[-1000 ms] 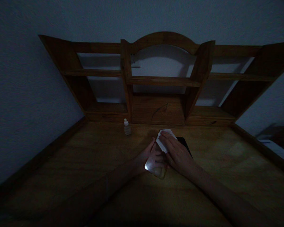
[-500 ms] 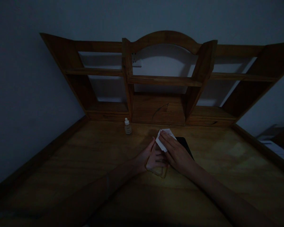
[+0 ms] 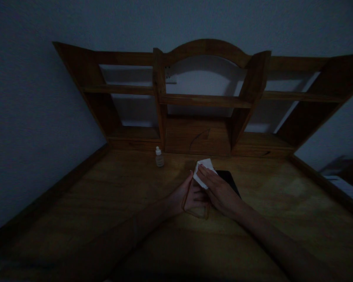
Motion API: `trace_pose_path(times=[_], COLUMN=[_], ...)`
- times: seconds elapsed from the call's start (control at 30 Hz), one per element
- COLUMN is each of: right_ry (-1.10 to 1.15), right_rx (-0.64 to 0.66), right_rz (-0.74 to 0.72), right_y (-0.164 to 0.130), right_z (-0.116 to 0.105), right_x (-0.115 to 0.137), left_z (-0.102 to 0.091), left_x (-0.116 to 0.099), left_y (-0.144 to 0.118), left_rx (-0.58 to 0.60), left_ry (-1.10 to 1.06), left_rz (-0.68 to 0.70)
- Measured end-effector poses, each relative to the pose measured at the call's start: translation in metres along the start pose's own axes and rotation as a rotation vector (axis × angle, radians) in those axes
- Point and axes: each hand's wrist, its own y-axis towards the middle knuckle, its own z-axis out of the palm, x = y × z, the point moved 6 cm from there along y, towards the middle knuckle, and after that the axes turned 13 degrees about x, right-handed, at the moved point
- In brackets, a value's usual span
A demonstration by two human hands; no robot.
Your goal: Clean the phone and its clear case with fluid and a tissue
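Observation:
A clear phone case [image 3: 198, 212] with a yellowish rim is gripped from below by my left hand [image 3: 181, 195]; its fingers show through the see-through back. On the upper part of the case lies a white tissue [image 3: 204, 162]. My right hand [image 3: 219, 190] presses the tissue flat against the case, fingers together over it. A dark flat object, likely a phone [image 3: 228, 178], rests on the desk, partly covered by my right hand. To the left stands a small dropper bottle [image 3: 159, 158] with a white cap.
The wooden desk [image 3: 106, 203] runs up to a wooden shelf unit [image 3: 206, 101] along the wall. A wall socket [image 3: 170, 75] shows behind the shelf. Papers [image 3: 345, 188] lie beyond the desk's right edge. The room is dim.
My right hand and the tissue have shifted very slightly on the case. The case's lower end is a touch higher in view. The bottle and the dark object stay put.

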Motion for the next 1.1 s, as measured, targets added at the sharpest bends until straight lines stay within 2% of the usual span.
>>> trace_pose_path(times=[0.23, 0.47, 0.63, 0.83, 1.1], right_ry=[0.018, 0.042, 0.063, 0.046, 0.061], right_rx=[0.035, 0.034, 0.057, 0.089, 0.061], right_rz=[-0.031, -0.047, -0.071, -0.079, -0.094], right_y=[0.0, 0.0, 0.0, 0.001, 0.0], right_z=[0.006, 0.006, 0.002, -0.002, -0.002], right_x=[0.001, 0.002, 0.009, 0.015, 0.014], left_z=[0.003, -0.001, -0.001, -0.001, -0.004], left_x=[-0.002, -0.001, -0.001, -0.002, 0.0], left_y=[-0.003, -0.001, -0.003, -0.003, 0.0], left_rx=[-0.002, 0.01, -0.05, -0.058, -0.08], left_ry=[-0.013, -0.037, -0.041, -0.049, -0.046], left_rz=[0.022, 0.032, 0.056, 0.082, 0.095])
